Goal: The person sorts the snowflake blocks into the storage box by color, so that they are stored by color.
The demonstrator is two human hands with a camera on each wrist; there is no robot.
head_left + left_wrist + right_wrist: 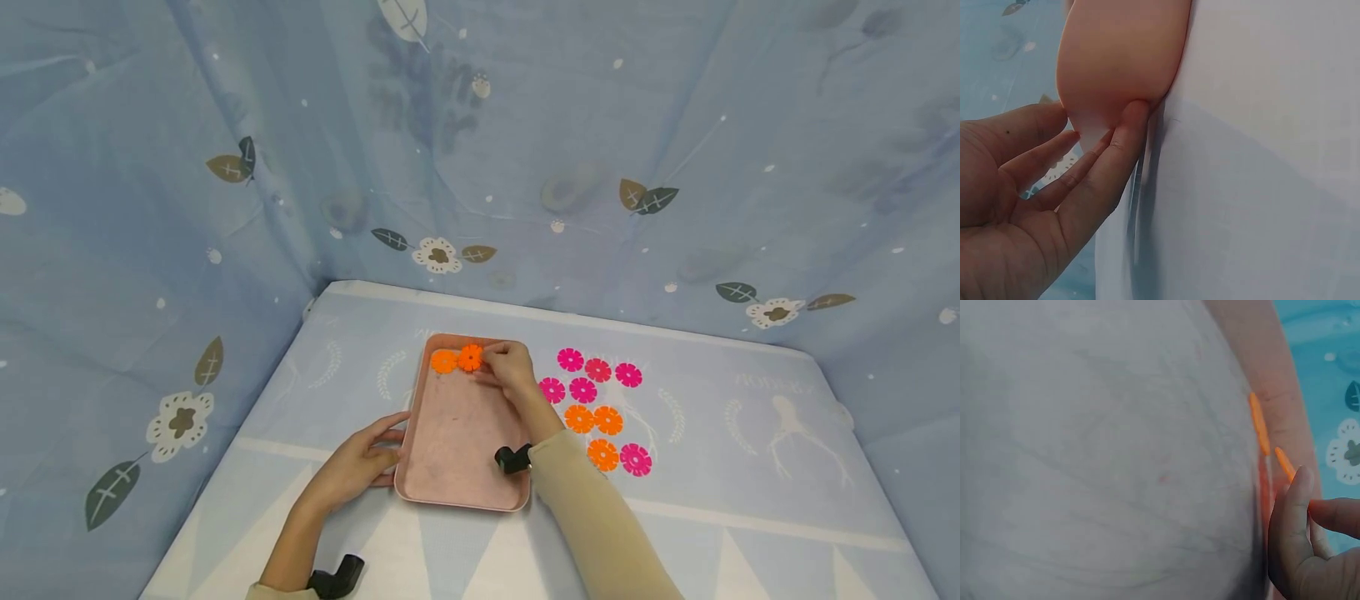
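orange flower disc (470,358) pinched in right hand (513,368), left hand (357,467) spread against pink tray (459,446)

On the table (712,467), your tray (461,442) lay between your left hand (358,460) and the loose discs (582,390) (these at right); far left inside, one disc (444,362) lay left of your right hand (510,367).

The tray (457,442) is given a smooth, softly shiny, lightly scuffed finish. The notched discs (579,419) appear to be made of matt plastic. The table (712,475) is covered in matt printed cloth; creased, matt fabric is hung as curtains (525,100).
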